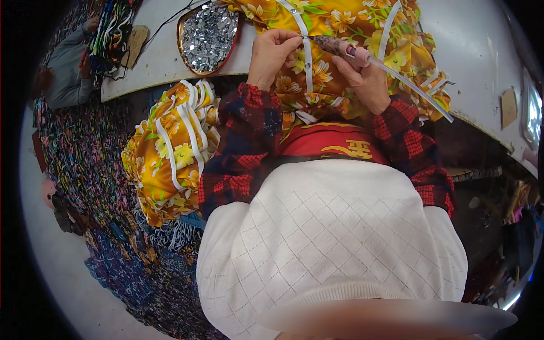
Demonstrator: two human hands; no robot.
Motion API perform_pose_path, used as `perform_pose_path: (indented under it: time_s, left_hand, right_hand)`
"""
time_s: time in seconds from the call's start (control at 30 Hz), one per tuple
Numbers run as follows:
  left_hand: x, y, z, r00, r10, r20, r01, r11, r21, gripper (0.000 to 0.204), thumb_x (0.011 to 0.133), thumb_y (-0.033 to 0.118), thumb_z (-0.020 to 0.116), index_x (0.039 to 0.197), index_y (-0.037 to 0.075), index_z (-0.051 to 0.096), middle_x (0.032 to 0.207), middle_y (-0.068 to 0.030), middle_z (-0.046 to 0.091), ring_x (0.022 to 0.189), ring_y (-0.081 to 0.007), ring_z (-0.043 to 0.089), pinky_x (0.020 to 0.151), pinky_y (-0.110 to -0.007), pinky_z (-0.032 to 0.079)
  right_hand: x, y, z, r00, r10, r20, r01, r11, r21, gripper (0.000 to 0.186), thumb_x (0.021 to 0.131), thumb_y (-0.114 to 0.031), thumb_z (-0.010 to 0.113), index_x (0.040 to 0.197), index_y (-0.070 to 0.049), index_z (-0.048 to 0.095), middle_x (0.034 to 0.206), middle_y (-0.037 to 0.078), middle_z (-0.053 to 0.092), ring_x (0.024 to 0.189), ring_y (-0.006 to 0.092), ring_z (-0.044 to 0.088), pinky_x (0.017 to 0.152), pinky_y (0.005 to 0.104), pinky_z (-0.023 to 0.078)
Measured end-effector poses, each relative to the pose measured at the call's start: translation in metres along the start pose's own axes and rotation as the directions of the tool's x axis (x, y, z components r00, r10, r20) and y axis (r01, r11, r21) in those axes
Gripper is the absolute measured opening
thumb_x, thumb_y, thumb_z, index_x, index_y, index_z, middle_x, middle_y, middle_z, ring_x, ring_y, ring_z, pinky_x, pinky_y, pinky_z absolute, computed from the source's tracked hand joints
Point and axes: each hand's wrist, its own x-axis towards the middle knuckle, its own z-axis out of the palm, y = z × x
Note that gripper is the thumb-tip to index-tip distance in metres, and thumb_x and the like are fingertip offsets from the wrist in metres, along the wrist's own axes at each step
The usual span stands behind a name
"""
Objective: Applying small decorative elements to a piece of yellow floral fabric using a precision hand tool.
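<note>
From the head camera I see the orange flowered cloth [340,34] at the top middle of the frame, lying on the white table [464,39]. It is bright orange and yellow, with big yellow flowers and green leaves, and it is all bunched up in folds. A white strap [307,51] runs down over it, and I can see small shiny dots along the strap.

My left hand [271,54] is closed, pinching the white strap near its top. My right hand [368,79] is closed around a stick tool [362,54] with a dark, rough handle and a long pale cord that slants toward the right side of the frame. The tip of the tool touches the strap right by my left fingers.

In the upper left of the frame, a tray of shiny silver bits [208,35] sits on the table, just beside the cloth. At the middle left, below the table edge, there is a pile of the same orange cloth [170,147] with white straps. At the far upper left, another person [65,73] in grey sits by colourful cloth.
</note>
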Motion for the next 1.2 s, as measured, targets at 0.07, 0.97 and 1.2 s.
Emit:
perform_pose_path:
  time_s: [0.07,0.97,1.2]
  left_hand:
    - [0.002,-0.001,0.002,1.000,0.006,0.002,-0.006,0.999,0.034,0.014,0.080,0.013,0.065,0.088,0.001,0.062,0.067,0.0000,0.059,0.050,-0.0039,0.050,0.042,-0.016,0.039]
    - [-0.037,-0.013,-0.005,0.983,-0.174,0.058,0.178,0.979,-0.095,0.011,0.081,0.014,0.063,0.083,0.004,0.058,0.056,0.0049,0.047,0.041,-0.0017,0.037,0.036,-0.017,0.026]
    - [0.006,-0.013,-0.113,0.804,0.289,-0.520,0.031,0.853,0.521,0.030,0.074,0.028,0.067,0.090,0.003,0.061,0.072,-0.0093,0.063,0.061,-0.0201,0.058,0.055,-0.030,0.045]
  right_hand:
    - [-0.001,0.000,0.000,1.000,0.002,-0.001,-0.002,1.000,0.007,0.030,0.079,-0.027,0.064,0.096,-0.002,0.060,0.080,0.012,0.063,0.071,0.0242,0.061,0.063,0.0317,0.047]
    - [-0.032,0.016,-0.011,0.989,0.147,-0.004,-0.132,0.898,0.419,0.028,0.080,-0.013,0.065,0.104,0.002,0.060,0.094,0.006,0.062,0.082,0.0107,0.058,0.070,0.0222,0.047]
    - [-0.033,0.015,-0.011,0.979,0.203,-0.029,-0.176,0.905,0.388,0.026,0.080,-0.009,0.064,0.103,0.003,0.058,0.091,0.003,0.061,0.081,0.0091,0.057,0.069,0.0220,0.046]
